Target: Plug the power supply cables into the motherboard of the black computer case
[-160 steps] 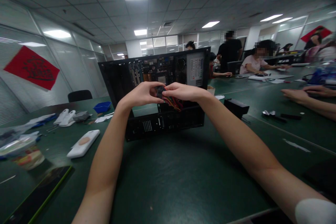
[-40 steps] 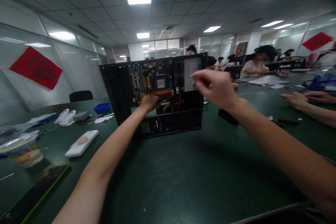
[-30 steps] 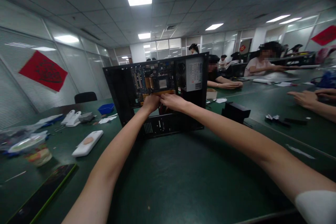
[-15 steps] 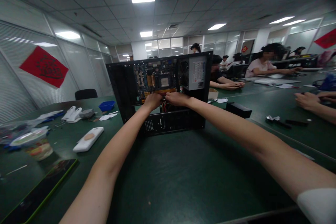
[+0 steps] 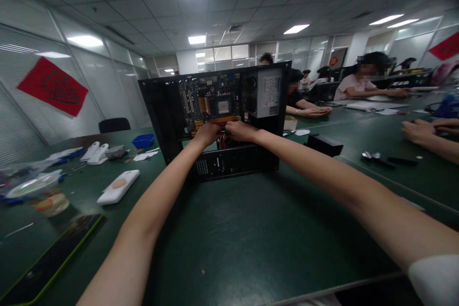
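Observation:
An open black computer case stands on the green table in front of me. Its motherboard and the power supply face my way. Inside the case, my left hand and my right hand almost meet below the orange memory slots. Both hands have bent, closed fingers, and whatever lies between the fingertips is hidden. Right under them hang red and yellow wires.
On the left lie a phone, a white power bank, a plastic cup and a blue tray. To the right are a black box and black pieces. Another person's hands rest at the right edge.
The view has shifted slightly, so the case and table items appear a little further left and higher. Both hands stay at the same spot inside the case.

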`<state>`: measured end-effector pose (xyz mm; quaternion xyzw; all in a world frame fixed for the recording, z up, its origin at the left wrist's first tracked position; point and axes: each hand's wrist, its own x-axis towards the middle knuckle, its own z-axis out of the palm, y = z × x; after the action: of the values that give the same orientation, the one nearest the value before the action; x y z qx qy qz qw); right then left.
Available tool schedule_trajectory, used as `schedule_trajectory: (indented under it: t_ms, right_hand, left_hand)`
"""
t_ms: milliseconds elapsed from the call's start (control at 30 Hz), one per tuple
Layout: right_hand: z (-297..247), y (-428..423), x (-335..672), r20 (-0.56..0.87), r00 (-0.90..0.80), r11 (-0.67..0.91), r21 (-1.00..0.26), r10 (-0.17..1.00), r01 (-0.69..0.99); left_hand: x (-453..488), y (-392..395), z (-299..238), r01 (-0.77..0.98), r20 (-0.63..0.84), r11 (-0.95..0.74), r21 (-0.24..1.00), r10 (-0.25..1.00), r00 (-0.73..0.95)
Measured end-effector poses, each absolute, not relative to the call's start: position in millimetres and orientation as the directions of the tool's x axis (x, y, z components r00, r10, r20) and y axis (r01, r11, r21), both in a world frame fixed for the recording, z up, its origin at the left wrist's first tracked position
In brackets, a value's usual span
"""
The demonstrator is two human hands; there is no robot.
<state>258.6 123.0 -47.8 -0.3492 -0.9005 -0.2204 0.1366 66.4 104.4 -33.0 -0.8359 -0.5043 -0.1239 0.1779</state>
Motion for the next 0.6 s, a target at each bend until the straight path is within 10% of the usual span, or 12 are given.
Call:
schedule_trajectory:
  t_ms: [600]
  right_hand:
    - [-50.3, 134.9, 258.4, 0.420, -0.708, 0.656, 0.288, 0.568, 0.697]
  left_hand:
    - [63.1, 123.8, -39.6, 0.832, 0.441, -0.549, -0.079, 0.729, 0.523]
